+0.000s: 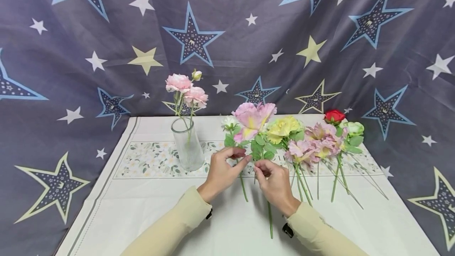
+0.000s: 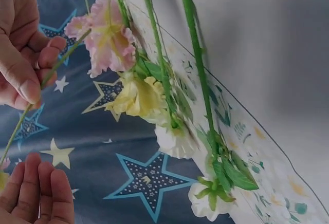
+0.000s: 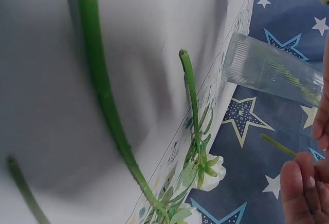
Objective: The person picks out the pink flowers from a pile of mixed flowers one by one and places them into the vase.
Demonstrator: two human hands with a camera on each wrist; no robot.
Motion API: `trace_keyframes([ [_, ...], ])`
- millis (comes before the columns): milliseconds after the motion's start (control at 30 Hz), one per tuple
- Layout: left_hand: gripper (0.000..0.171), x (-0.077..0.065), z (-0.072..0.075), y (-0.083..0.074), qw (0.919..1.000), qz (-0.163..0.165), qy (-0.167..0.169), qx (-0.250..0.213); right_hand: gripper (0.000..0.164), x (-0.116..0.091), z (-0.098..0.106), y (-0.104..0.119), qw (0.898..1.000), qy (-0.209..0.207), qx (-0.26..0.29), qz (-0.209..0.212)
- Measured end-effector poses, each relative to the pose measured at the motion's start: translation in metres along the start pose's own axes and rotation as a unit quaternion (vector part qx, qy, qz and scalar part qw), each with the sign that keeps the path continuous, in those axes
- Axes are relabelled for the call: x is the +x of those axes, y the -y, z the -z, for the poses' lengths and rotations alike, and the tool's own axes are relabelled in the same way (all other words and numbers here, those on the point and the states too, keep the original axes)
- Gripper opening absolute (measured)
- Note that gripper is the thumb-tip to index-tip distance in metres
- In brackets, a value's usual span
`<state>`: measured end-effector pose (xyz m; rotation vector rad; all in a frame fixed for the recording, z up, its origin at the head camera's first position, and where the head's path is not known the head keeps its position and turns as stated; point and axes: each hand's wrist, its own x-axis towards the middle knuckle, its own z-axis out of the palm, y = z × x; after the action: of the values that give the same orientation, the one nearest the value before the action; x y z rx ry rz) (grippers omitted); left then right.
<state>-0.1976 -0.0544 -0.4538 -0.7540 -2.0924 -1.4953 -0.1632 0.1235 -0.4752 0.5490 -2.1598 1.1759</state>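
My right hand (image 1: 273,181) pinches the thin green stem (image 2: 49,75) of a large pink flower with a yellow centre (image 1: 250,119). The flower is held upright above the table, its lower stem end (image 3: 277,144) poking out from the fingers in the right wrist view. Beside the stem is my left hand (image 1: 224,171), fingers extended and slightly bent, with no visible grip. In the left wrist view, the left hand's fingers (image 2: 38,188) show near the bloom, which is mostly cut off. To the left stands a ribbed glass vase (image 1: 188,149) containing pink flowers (image 1: 186,88).
Artificial flowers lie across the table to the right: a yellow one (image 1: 284,129), ruffled pink ones (image 1: 316,143), a red one (image 1: 334,116) and a pale green one (image 1: 354,128). A white flower (image 1: 229,122) lies behind the left hand. A starred curtain (image 1: 227,42) hangs behind.
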Motion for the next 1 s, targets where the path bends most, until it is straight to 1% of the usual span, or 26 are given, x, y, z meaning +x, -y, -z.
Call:
trace_keyframes([
  [167,0.015,0.003,-0.004,-0.004,0.9998,0.001,-0.01,-0.017,0.015,-0.001,-0.003,0.002,1.0,0.0,0.001,0.0],
  [433,0.014,0.006,-0.01,-0.01,0.9998,0.015,-0.015,0.001,0.014,-0.003,-0.006,0.003,1.0,0.001,0.02,-0.002],
  [600,0.009,0.005,-0.01,-0.012,0.9995,0.022,-0.016,0.016,0.015,-0.004,-0.008,0.004,1.0,0.002,0.027,0.004],
  [833,0.006,0.004,-0.01,-0.014,0.9991,0.037,-0.016,0.011,0.016,-0.005,-0.008,0.006,1.0,0.008,0.019,0.007],
  [900,0.005,0.004,-0.01,-0.014,0.9991,0.038,-0.016,0.01,0.015,-0.005,-0.008,0.007,1.0,0.01,0.018,0.005],
  [1000,0.004,0.004,-0.009,-0.013,0.9993,0.03,-0.018,0.009,0.015,-0.006,-0.008,0.008,1.0,0.012,0.014,0.007],
])
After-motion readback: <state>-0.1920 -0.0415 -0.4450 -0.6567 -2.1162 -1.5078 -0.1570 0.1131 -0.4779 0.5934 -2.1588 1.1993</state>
